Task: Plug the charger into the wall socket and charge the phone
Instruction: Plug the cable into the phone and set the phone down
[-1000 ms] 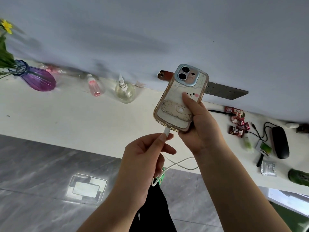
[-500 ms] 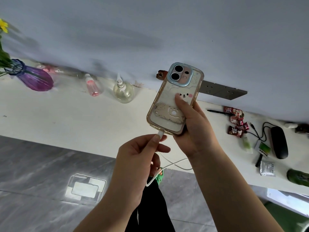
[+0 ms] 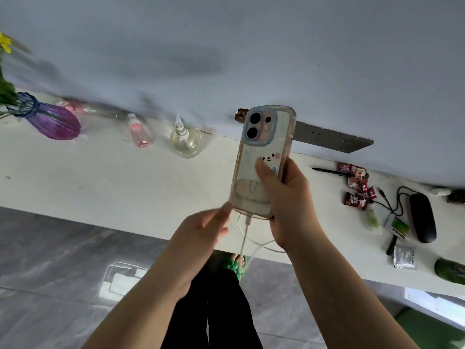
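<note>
My right hand (image 3: 286, 205) grips a phone (image 3: 261, 157) in a clear case with a cartoon face, back toward me, held upright above the white counter (image 3: 113, 182). A white charging cable (image 3: 245, 238) sits plugged into the phone's bottom edge and hangs down in a loop. My left hand (image 3: 203, 235) is just left of the plug, fingers loose and apart, with the fingertip near the phone's lower corner and nothing held. A grey socket strip (image 3: 332, 139) runs along the wall behind the phone. The charger brick is hidden.
On the counter stand a purple vase (image 3: 54, 119), a pink bottle (image 3: 138, 133) and a clear pump bottle (image 3: 185, 139) at left. Snack packets (image 3: 356, 187), a pen (image 3: 329, 171), a black case (image 3: 422, 217) and a sachet (image 3: 403, 258) lie at right. Grey floor tiles below.
The plug, pinched in my left hand before, now sits in the phone's port. My left hand has let go of it and opened. The phone turned more upright.
</note>
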Tool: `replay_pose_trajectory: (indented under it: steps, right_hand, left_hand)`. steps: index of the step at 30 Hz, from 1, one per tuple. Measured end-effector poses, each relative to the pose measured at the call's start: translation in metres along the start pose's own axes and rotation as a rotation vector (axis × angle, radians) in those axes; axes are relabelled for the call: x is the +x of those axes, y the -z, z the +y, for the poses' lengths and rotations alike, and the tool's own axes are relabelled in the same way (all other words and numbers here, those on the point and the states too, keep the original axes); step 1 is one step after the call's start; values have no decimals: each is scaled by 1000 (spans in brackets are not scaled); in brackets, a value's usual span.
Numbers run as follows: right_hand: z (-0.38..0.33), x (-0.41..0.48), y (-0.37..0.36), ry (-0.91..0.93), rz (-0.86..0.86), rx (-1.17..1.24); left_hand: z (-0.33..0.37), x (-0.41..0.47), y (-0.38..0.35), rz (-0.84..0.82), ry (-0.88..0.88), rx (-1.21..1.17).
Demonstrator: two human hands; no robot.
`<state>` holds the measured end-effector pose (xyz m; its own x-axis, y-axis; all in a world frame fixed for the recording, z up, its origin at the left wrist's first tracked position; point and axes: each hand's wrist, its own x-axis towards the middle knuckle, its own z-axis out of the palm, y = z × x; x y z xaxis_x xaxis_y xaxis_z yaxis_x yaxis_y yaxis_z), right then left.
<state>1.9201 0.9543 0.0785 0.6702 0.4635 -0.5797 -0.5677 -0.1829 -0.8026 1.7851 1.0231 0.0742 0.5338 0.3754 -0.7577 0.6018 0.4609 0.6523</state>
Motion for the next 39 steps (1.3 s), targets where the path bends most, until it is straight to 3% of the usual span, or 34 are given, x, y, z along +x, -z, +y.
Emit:
replay_pose_trajectory:
  steps: [3, 6, 8, 10, 13, 18, 22, 25, 29, 34, 37, 39]
  right_hand:
    - [10, -6, -3, 332, 72, -667]
    - [20, -19, -19, 454, -32, -1007]
    - [22, -26, -29, 563, -2, -1183]
    - [21, -29, -35, 537, -64, -1238]
    - [24, -31, -25, 397, -280, -1215]
    - [25, -9, -3, -58, -388, -976]
    - [34, 8, -8, -73, -472, -901]
    - [44, 19, -8, -27, -462, -1041]
    - [59, 38, -7, 342, -394, -1456]
    - [100, 68, -19, 562, -372, -1645]
    - [126, 87, -23, 567, -382, -1686]
    - [143, 100, -26, 558, -389, -1709]
  left_hand:
    - [10, 17, 1, 27, -65, -140]
    - [20, 33, -11, -146, -158, -429]
    - [22, 41, -13, -147, -155, -583]
    - [20, 46, -10, -115, -104, -713]
    - [7, 51, 1, -210, -101, -826]
    - [-5, 55, 16, -304, -140, -965]
    - [-13, 64, 27, -327, -142, -952]
    - [-18, 70, 54, -367, -130, -839]
    - [-27, 80, 112, -259, -79, -581]
    - [-44, 101, 151, -116, -182, 451]
    - [-55, 121, 163, 20, -275, 840]
    - [-67, 137, 169, 24, -315, 991]
